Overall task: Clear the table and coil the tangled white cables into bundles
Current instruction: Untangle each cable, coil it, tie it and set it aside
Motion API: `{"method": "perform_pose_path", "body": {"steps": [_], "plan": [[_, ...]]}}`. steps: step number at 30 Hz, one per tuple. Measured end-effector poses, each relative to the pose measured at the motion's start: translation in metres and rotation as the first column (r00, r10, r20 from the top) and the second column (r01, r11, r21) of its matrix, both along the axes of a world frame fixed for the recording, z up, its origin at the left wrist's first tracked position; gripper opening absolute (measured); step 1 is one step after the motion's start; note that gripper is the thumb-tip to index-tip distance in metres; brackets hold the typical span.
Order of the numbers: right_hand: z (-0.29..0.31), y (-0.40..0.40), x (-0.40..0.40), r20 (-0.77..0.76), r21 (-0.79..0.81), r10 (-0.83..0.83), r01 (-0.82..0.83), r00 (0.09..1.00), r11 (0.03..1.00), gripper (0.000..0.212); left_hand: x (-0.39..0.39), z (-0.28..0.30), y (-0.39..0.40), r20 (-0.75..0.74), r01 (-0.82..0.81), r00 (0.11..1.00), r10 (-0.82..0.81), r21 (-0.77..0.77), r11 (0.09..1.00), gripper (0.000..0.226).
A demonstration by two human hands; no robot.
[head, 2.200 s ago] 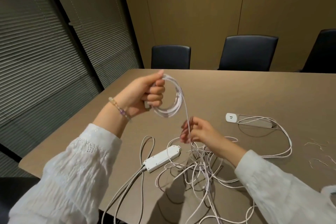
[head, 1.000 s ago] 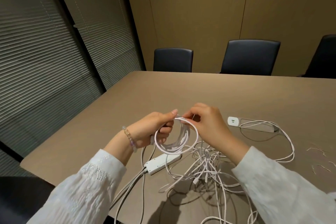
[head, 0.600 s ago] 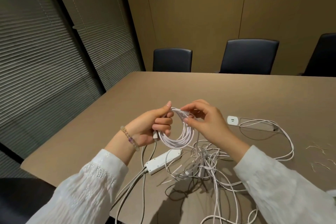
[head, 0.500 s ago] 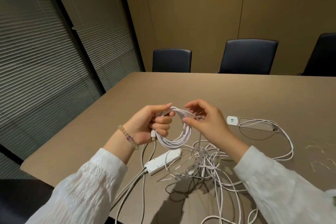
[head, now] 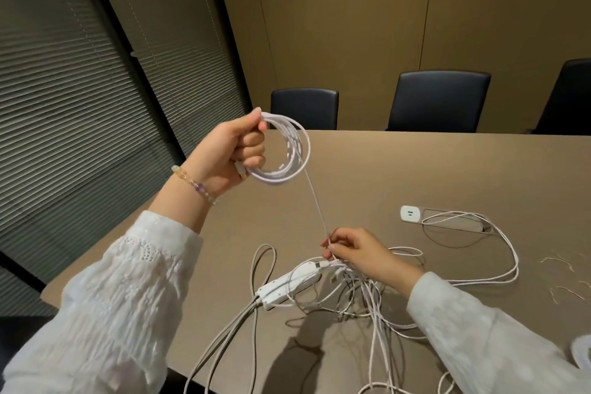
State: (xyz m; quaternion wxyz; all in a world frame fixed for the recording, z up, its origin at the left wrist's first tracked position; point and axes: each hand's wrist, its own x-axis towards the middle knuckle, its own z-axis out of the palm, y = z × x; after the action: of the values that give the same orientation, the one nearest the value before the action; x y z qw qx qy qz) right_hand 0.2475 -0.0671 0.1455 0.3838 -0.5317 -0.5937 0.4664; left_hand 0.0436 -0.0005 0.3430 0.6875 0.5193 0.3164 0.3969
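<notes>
From my seat at the remote station I see the left hand (head: 235, 153) raised at centre-left of the frame, fingers curled tight around a neat coil of white cable (head: 287, 150), with one metal-tipped plug end poking out under the palm; holding it high seems meant to keep the finished loops clear of the mess below. A single taut strand (head: 315, 198) runs from the coil down to the right hand (head: 358, 253), low and right of centre, where thumb and forefinger pinch it just above the pile, the other fingers loosely curled. I read that pinch as a guide: it lets the line feed out of the knot under light tension so the next loop can be laid cleanly. Below that hand the tangle of white cables (head: 361, 294) sprawls over the brown table (head: 415, 169), partly draped across a white power strip (head: 289, 286) whose grey cords trail off the near edge. Further right, another white cable (head: 499, 253) loops from a flush table socket panel (head: 411, 213). Thin twist ties (head: 563, 265) lie at the right edge. I judge the coiling well underway but far from done; the risk is the strand snagging in the knot and dragging the pile.
</notes>
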Motion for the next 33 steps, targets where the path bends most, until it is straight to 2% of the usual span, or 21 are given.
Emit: {"method": "perform_pose_path", "body": {"steps": [2, 4, 10, 14, 17, 19, 21, 23, 25, 26, 29, 31, 33], "plan": [[-0.002, 0.002, 0.006, 0.147, 0.030, -0.028, 0.024, 0.989, 0.999, 0.011, -0.004, 0.005, 0.003, 0.054, -0.033, 0.998, 0.032, 0.025, 0.999, 0.032], [0.002, 0.003, 0.009, 0.193, 0.049, -0.051, 0.042, 0.980, 0.998, 0.012, -0.010, 0.006, 0.007, 0.076, -0.077, 0.994, 0.074, 0.040, 0.996, 0.033], [0.035, 0.010, 0.012, -0.029, 0.121, -0.192, 0.194, 0.981, 0.973, 0.014, -0.016, -0.016, 0.013, -0.068, -0.191, 0.978, 0.199, 0.104, 0.976, 0.034], [0.068, 0.006, 0.004, -0.276, 0.104, -0.125, 0.159, 0.953, 0.982, 0.010, -0.008, -0.029, 0.008, -0.147, -0.183, 0.969, 0.197, 0.107, 0.977, 0.034], [0.081, 0.006, -0.003, -0.386, 0.035, -0.103, 0.126, 0.917, 0.991, 0.014, 0.000, -0.035, 0.003, -0.184, -0.130, 0.972, 0.149, 0.112, 0.985, 0.034], [0.083, 0.006, -0.005, -0.302, -0.056, -0.138, 0.127, 0.943, 0.990, 0.017, 0.003, -0.034, 0.001, -0.194, -0.110, 0.972, 0.133, 0.129, 0.986, 0.034], [0.084, 0.003, -0.005, 0.024, -0.060, -0.153, 0.155, 0.988, 0.986, 0.022, 0.004, -0.033, 0.000, -0.194, -0.114, 0.971, 0.143, 0.154, 0.982, 0.033], [0.086, -0.002, -0.003, 0.403, 0.047, -0.107, 0.096, 0.909, 0.994, 0.025, 0.003, -0.031, 0.003, -0.185, -0.155, 0.965, 0.187, 0.175, 0.972, 0.033], [0.089, -0.009, -0.007, 0.563, 0.157, -0.067, -0.027, 0.823, 0.987, 0.023, 0.002, -0.031, 0.008, -0.175, -0.243, 0.945, 0.276, 0.189, 0.951, 0.034], [0.091, -0.012, -0.009, 0.573, 0.212, -0.073, -0.061, 0.817, 0.975, 0.020, 0.002, -0.033, 0.011, -0.191, -0.292, 0.924, 0.332, 0.210, 0.933, 0.035], [0.100, -0.021, -0.015, 0.466, 0.327, -0.065, -0.103, 0.882, 0.939, 0.005, 0.002, -0.042, 0.016, -0.303, -0.369, 0.831, 0.466, 0.327, 0.870, 0.037], [0.108, -0.023, -0.019, 0.440, 0.339, -0.019, -0.147, 0.898, 0.929, 0.007, 0.003, -0.052, 0.016, -0.350, -0.345, 0.808, 0.475, 0.374, 0.861, 0.037], [0.114, -0.022, -0.023, 0.401, 0.354, 0.007, -0.162, 0.916, 0.921, 0.009, 0.006, -0.060, 0.012, -0.378, -0.276, 0.824, 0.422, 0.383, 0.882, 0.034]]}}
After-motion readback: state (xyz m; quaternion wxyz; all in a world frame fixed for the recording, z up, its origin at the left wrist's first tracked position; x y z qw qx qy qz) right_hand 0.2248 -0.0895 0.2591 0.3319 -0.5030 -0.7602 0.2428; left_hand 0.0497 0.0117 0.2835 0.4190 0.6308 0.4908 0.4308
